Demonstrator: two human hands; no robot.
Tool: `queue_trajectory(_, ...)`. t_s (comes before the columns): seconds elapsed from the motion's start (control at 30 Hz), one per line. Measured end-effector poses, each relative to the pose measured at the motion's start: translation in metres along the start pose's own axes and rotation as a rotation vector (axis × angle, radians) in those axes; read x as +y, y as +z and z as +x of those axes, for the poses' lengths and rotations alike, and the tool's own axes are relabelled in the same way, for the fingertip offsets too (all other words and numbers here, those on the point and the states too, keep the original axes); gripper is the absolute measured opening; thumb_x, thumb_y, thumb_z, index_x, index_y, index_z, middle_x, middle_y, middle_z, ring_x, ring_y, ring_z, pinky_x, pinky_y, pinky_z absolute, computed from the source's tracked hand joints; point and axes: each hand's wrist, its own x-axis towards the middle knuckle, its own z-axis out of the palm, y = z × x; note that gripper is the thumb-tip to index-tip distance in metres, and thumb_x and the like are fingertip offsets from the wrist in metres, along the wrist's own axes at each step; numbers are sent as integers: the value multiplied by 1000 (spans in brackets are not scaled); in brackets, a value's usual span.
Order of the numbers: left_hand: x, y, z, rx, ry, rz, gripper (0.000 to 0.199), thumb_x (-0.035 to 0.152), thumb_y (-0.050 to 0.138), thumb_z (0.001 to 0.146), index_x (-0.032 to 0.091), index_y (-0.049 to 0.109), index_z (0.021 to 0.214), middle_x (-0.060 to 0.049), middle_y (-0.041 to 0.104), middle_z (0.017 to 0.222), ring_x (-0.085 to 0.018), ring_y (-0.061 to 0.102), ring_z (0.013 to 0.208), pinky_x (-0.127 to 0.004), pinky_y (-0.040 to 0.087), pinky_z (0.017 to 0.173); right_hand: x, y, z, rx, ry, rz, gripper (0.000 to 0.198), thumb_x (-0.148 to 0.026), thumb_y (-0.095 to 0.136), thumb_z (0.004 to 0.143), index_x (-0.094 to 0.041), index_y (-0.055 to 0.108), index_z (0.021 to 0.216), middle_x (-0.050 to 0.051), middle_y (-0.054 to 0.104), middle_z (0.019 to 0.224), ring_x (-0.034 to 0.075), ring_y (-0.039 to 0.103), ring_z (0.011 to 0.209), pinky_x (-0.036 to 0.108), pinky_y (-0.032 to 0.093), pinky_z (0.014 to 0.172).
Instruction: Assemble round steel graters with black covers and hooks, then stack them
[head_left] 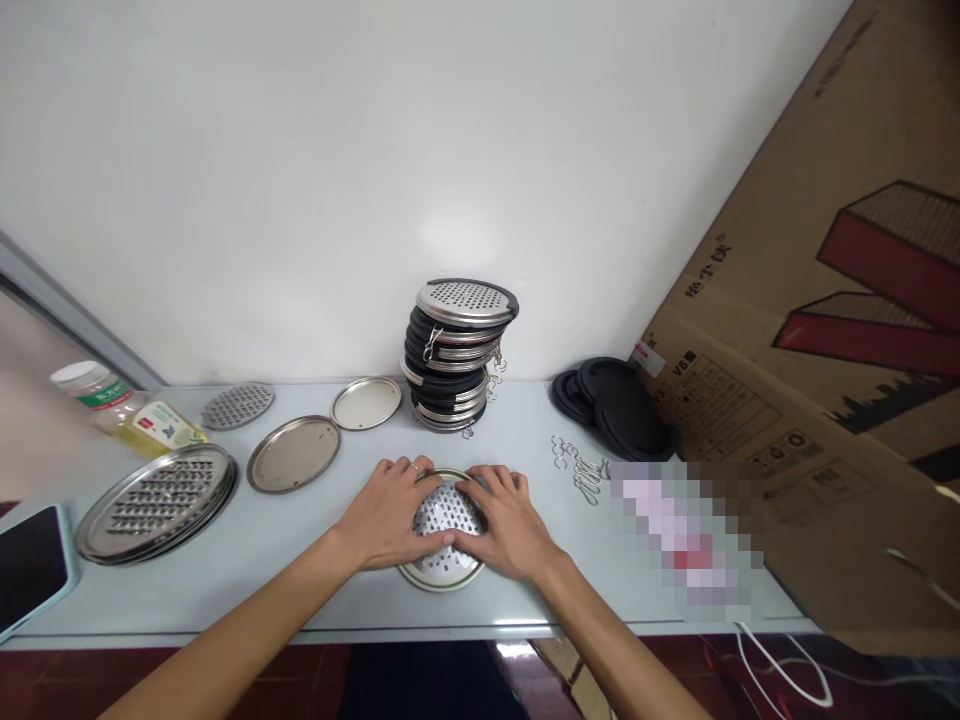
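A round metal grater disc (444,562) lies near the table's front edge, directly before me. Its face is perforated and its rim is pale. My left hand (391,515) grips the disc's left side, fingers curled over the far rim and thumb flat on the holes. On the opposite side, my right hand (504,522) holds it the same way. The two thumb tips almost meet at the centre. Behind the hands rises a stack of graters (450,370) with black edging and small metal clips. Two plain round metal plates (294,455) lie to the left.
Loose grater discs (161,500), an oil bottle (150,420) and a phone (34,565) occupy the left side. At right are black round parts (622,405), metal hooks (583,475), a blurred pinkish item (682,540) and a large cardboard box (795,400). A white wall (375,150) bounds the back.
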Motion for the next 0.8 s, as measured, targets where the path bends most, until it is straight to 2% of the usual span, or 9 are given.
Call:
queue_trajectory(0.3, 2, -3, 0, -5, 29, 59, 58, 63, 58, 81, 24, 60, 123, -9, 56, 123, -30, 53, 103, -47, 35, 93, -1, 1, -1, 7, -3, -14, 54, -61, 63, 84, -26, 59, 125, 9, 55, 131, 30, 44, 118, 46, 32, 98)
queue_trajectory(0.4, 1, -6, 0, -18, -1, 16, 54, 63, 54, 84, 26, 60, 123, -8, 56, 125, -29, 54, 103, -46, 36, 93, 0, 0, -1, 15, -10, 14, 42, -53, 57, 92, -26, 60, 124, 8, 56, 130, 28, 45, 117, 45, 34, 96)
queue_trajectory(0.47, 0, -5, 0, -19, -39, -13, 53, 62, 52, 86, 28, 58, 126, -7, 56, 128, -29, 54, 106, -46, 38, 93, 2, 0, 0, 34, -3, 61, 28, -42, 46, 101, -26, 63, 116, 6, 59, 125, 25, 48, 113, 43, 34, 95)
queue_trajectory(0.57, 2, 0, 0, 7, -96, -37, 56, 60, 52, 87, 29, 53, 134, -6, 53, 134, -30, 53, 111, -46, 39, 96, 6, 1, 2, 71, 27, 146, 33, -28, 34, 105, -24, 66, 99, 5, 64, 113, 21, 51, 105, 40, 35, 92)
queue_trajectory(0.67, 6, 5, 1, 21, -113, -19, 54, 60, 54, 85, 29, 57, 129, -6, 53, 137, -31, 52, 114, -47, 39, 97, 8, 2, 3, 102, 41, 199, 32, -26, 37, 104, -23, 67, 93, 4, 65, 106, 21, 53, 102, 40, 35, 90)
queue_trajectory(0.8, 10, 5, 3, 25, -117, -13, 50, 58, 55, 85, 26, 61, 124, -6, 56, 133, -30, 55, 112, -46, 42, 95, 9, 3, 3, 113, 46, 212, 30, -28, 41, 103, -23, 68, 91, 4, 66, 106, 22, 53, 102, 40, 35, 90)
